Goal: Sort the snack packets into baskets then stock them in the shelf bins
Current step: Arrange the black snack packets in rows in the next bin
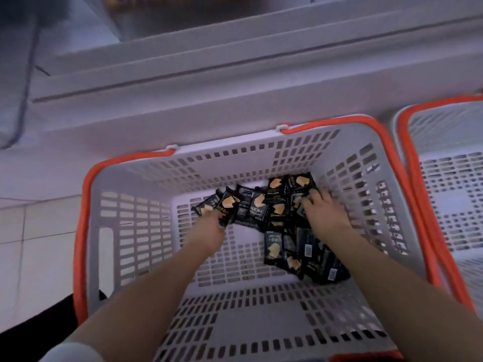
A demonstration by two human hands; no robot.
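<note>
Both hands grip black packets (261,205) (basket (136,205) floor): left hand (209,226), right hand (322,207).

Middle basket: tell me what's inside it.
The basket holds black snack packets and both hands, left hand and right hand, reaching into them. Packets beneath the pile are covered.

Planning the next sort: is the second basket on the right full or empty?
Empty as far as shown: the second basket shows only bare slotted floor and wall; its far part is cut off. The packets lie in the middle basket.
</note>
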